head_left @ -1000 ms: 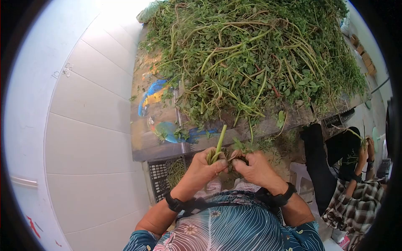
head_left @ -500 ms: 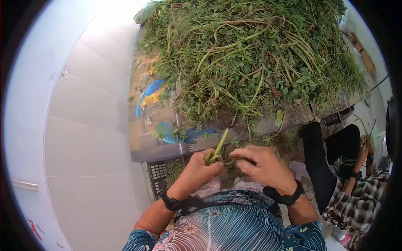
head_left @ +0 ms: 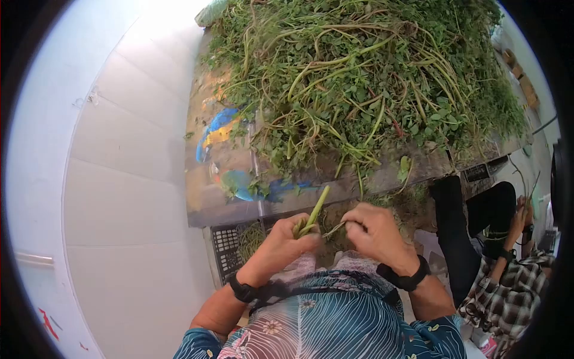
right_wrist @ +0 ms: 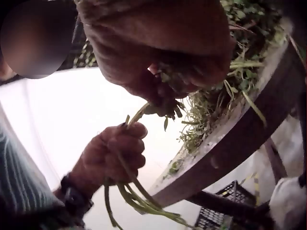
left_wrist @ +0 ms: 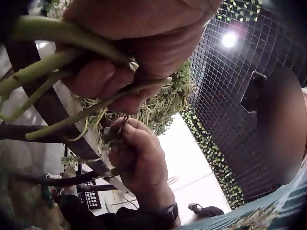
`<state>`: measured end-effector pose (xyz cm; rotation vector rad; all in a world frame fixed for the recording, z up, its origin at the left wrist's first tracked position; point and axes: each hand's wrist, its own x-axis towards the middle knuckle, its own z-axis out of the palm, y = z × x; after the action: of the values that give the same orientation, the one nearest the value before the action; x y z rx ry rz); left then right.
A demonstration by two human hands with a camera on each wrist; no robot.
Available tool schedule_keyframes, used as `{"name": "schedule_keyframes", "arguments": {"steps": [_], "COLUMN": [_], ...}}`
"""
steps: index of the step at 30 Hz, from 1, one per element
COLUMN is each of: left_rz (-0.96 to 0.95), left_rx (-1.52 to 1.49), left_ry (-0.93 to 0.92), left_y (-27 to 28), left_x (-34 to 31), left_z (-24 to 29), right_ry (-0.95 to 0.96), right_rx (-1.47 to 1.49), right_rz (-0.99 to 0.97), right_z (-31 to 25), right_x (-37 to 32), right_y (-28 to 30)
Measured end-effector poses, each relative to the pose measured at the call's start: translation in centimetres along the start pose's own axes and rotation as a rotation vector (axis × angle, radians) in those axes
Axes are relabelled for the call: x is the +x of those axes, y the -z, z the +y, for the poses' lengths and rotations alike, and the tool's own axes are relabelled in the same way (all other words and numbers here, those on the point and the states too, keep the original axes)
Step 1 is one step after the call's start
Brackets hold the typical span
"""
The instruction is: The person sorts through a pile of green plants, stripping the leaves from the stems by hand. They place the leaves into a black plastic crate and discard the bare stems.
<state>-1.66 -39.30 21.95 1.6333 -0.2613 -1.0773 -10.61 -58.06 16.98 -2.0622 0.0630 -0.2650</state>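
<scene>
In the head view my left hand [head_left: 281, 244] grips a small bunch of thick green stems [head_left: 320, 203] close to my lap. Their cut ends hang below the fist in the right wrist view, where the stems [right_wrist: 136, 196] spread apart. My right hand [head_left: 379, 236] is just to the right, thumb and fingertips pinching a thin stem [head_left: 335, 230] that runs toward the left hand. Small leaves [right_wrist: 168, 108] poke out under the right fingers in the right wrist view. In the left wrist view stems [left_wrist: 57, 62] stick out from the left fist, nearest the camera.
A large heap of leafy green stems [head_left: 359, 78] covers much of the painted table [head_left: 209, 197] ahead. Under its near edge a black plastic crate [head_left: 227, 248] stands beside trimmed stems [head_left: 251, 239]. A pale wall [head_left: 125, 203] rises at left. Another person [head_left: 508, 281] handles stems at right.
My right hand first worked against the left hand, then drew away to the right with fingers loosened, and now pinches a thin stem. The left hand has kept its bunch in nearly the same place.
</scene>
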Motion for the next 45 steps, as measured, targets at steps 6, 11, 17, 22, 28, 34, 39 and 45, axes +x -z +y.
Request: {"name": "schedule_keyframes", "arguments": {"steps": [6,11,17,22,28,34,39,45], "left_rz": [0.005,-0.026,0.026,0.005,0.03,0.02,0.048,0.053], "left_rx": [-0.14,-0.04,0.14,0.221,0.237,0.121,0.219,0.086], "left_ry": [0.007,-0.015,-0.111,-0.11,-0.159,-0.08,-0.132,-0.143], "left_y": [0.7,0.4,0.1,0.6,0.8,1.4,1.1,1.3], "left_x": [-0.2,0.2,0.4,0.1,-0.3,-0.9,-1.1,-1.7], "left_z": [-0.5,-0.8,-1.5,-1.8,-2.0,-1.8,-2.0,-2.8], "right_ry": [-0.586,-0.533,-0.269,-0.391,-0.488,-0.586,-0.203,-0.332], "right_rx": [1.35,0.871,0.207,0.287,0.737,0.741,0.268,0.441], "right_rz": [0.054,-0.129,-0.206,-0.367,-0.182,-0.196,-0.323,-0.274], "right_z": [1.2,-1.8,-4.4,-4.1,-2.2,-2.6,-2.6,-3.1], "right_x": [0.9,0.7,0.8,0.9,0.2,1.3,1.1,0.9], "right_y": [3.1,2.4,-0.3,-0.5,-2.5,-0.4,-2.4,-3.2]}}
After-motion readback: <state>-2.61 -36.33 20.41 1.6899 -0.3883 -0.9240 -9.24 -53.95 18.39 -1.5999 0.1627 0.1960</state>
